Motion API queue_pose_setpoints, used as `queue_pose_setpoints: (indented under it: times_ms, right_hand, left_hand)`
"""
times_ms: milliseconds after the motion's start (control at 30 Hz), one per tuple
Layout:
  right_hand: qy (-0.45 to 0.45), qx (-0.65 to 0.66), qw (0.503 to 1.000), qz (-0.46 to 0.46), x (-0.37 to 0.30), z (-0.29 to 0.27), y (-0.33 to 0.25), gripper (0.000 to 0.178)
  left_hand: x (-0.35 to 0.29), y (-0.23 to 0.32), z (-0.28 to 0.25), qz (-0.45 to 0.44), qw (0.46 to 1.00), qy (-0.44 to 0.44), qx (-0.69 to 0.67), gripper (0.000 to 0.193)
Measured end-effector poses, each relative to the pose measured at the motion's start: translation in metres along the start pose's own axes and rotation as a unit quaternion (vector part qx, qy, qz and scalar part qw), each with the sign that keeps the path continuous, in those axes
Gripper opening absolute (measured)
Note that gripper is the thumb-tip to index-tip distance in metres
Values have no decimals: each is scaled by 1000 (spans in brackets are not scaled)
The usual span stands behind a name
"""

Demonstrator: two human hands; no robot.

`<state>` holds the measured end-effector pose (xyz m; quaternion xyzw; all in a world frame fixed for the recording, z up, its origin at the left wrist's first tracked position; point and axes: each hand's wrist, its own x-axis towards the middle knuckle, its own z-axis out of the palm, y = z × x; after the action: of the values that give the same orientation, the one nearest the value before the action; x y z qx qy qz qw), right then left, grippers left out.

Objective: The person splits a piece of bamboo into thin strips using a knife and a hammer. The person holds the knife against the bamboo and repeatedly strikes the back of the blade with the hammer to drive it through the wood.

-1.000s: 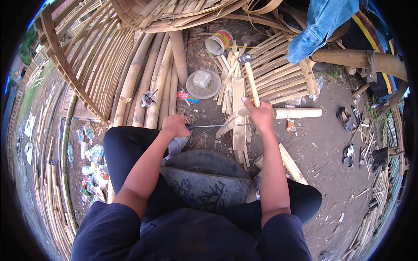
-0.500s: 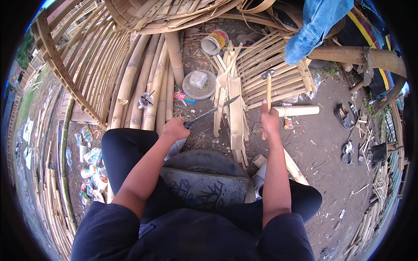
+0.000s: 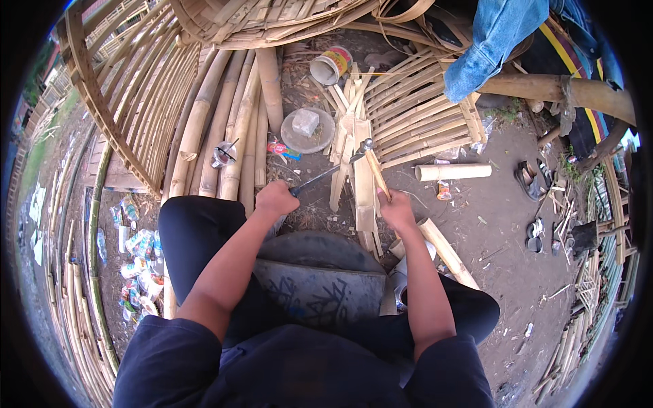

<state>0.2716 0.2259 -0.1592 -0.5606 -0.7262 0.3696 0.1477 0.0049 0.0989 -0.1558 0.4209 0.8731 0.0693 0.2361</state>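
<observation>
My left hand [image 3: 275, 198] is closed round the dark handle of a long knife [image 3: 318, 179], whose blade points up and to the right across split bamboo pieces [image 3: 364, 197]. In my right hand [image 3: 397, 209] is a hammer [image 3: 375, 170], gripped by its wooden handle. The hammer's metal head is at the tip end of the blade; whether they touch, I cannot tell. Below the bamboo, between my legs, stand a dark round slab and a grey block [image 3: 320, 292] with black scrawls.
A slatted bamboo panel [image 3: 422, 122] lies beyond the split pieces. Thick bamboo poles [image 3: 211, 136] lie to the left, with a cup [image 3: 223, 155] on them. A round dish [image 3: 292, 139] holds a pale stone block [image 3: 305, 123]. A short bamboo tube [image 3: 454, 172] rests at right.
My right hand has swung the hammer left and down, bringing its head from beside the panel to the blade's tip end. My left hand and the knife have hardly moved.
</observation>
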Motion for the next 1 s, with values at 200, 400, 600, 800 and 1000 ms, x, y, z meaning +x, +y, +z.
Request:
queue_pose_setpoints:
  times_ms: [200,400,600,800,1000]
  right_hand:
    - [179,-41,963,-197,-4,-53,-46,39]
    - [266,251,888,-280,-5,-78,-104,36]
    - [103,-156,976,-113,4,22,57,41]
    - [69,-103,989,-87,6,17,40,44]
    - [56,-109,987,-108,5,25,18,44]
  left_hand:
    - [3,3,4,2,1000,-11,-7,38]
    - [-2,-9,3,-17,1000,-26,-5,37]
    - [-2,6,4,10,1000,-13,9,37]
    - [-4,-10,-2,-21,999,-29,18,39]
    - [-1,-13,10,-16,1000,-14,13,42]
